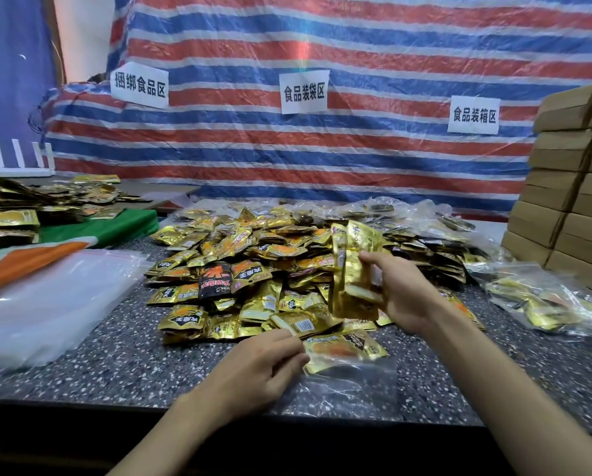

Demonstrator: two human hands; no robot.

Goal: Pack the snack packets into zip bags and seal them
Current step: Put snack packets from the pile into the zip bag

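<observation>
The speckled table (pixel 116 369) carries heaped gold snack packets (pixel 253 262), stacked clear zip bags (pixel 44 304) and cardboard boxes (pixel 562 214).

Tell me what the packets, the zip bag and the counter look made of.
Packets: gold metallised film, probably foil-laminated plastic; glossy, with crinkles and sharp glints.
Zip bag: thin clear plastic, glossy; the counter's speckles show through it.
Counter: stone or terrazzo, judging by its grey speckled surface; fairly matte, and it could be an imitation.
</observation>
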